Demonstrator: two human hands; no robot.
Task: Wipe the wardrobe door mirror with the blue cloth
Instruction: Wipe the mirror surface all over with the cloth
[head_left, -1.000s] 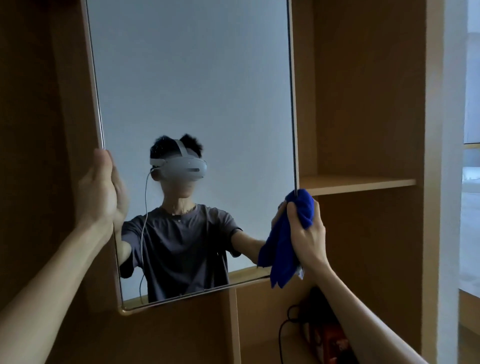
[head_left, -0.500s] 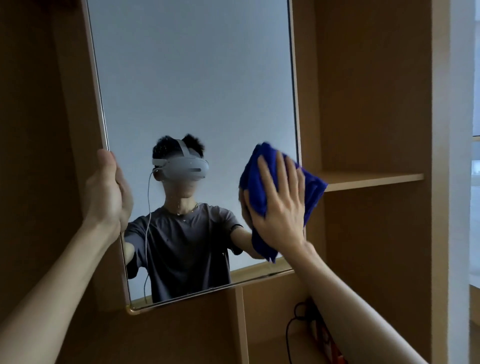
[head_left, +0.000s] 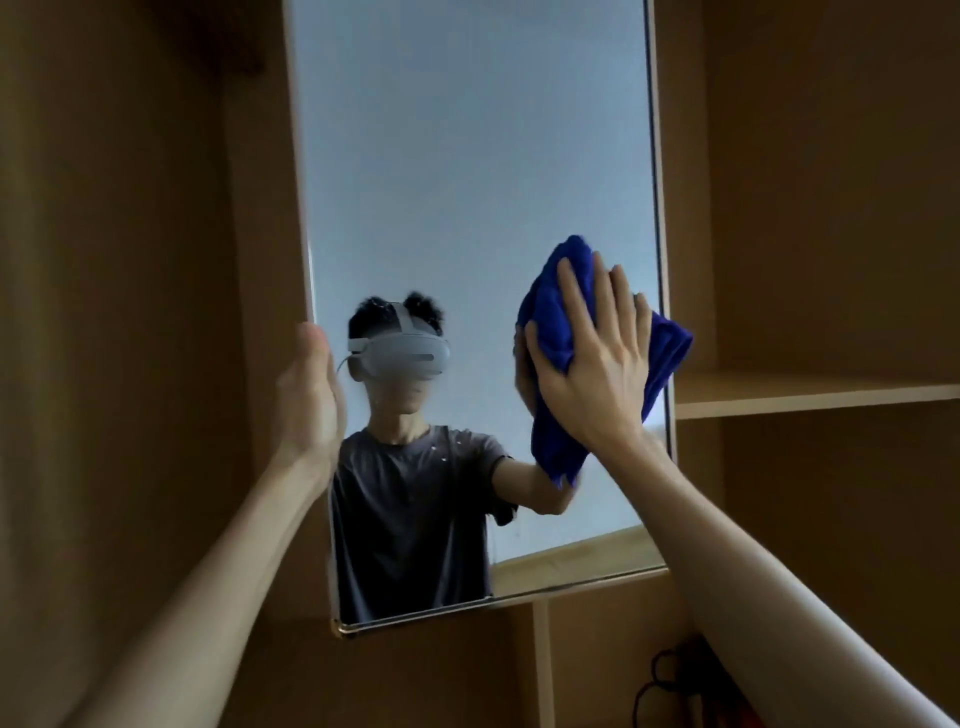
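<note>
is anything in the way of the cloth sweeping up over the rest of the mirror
Nothing visible. The right hand presses the blue cloth flat on the mirror near its right edge, and the glass above and to the left is bare. The left hand grips only the left edge.

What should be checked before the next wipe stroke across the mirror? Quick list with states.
1. Blue cloth flat against the mirror: ok, the right hand presses it on with straight fingers.
2. Door steadied: ok, the left hand holds the mirror's left edge.
3. Cloth fully on the glass: not ok, one corner hangs past the right edge.
4. Room to stroke up and left: ok, the glass above and to the left is bare.
5. Shelf clear of the stroke: ok, it sits to the right, beyond the door.
6. Smears left on the glass: cannot tell in this light.
</note>
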